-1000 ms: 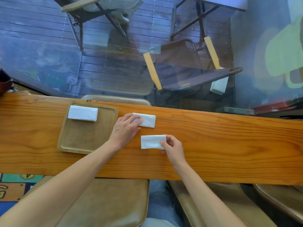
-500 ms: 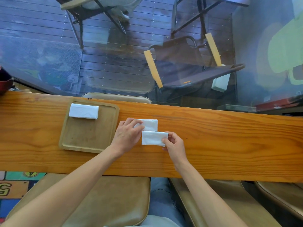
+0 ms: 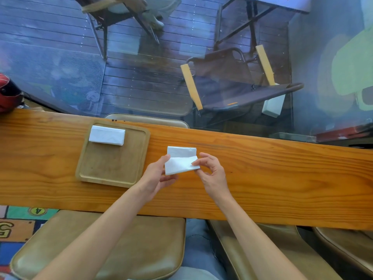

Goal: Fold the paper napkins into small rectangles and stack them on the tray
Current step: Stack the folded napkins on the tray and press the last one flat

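Note:
A wooden tray (image 3: 113, 168) lies on the long wooden counter (image 3: 282, 178), left of centre. One folded white napkin (image 3: 107, 135) rests at the tray's far left corner. Right of the tray, both hands hold a second folded napkin (image 3: 179, 165) just above the counter. My left hand (image 3: 156, 176) pinches its left edge and my right hand (image 3: 210, 172) pinches its right corner. A third folded napkin (image 3: 181, 152) lies flat on the counter directly behind the held one, partly covered by it.
A red helmet (image 3: 9, 93) sits at the counter's far left end. Padded stools (image 3: 105, 243) stand under the near edge. A glass pane rises behind the counter, with outdoor chairs (image 3: 232, 83) and decking beyond it.
My right hand slid its napkin toward the other one, then both hands took hold of it and raised it slightly. My left hand left the far napkin. The camera view shifted a little.

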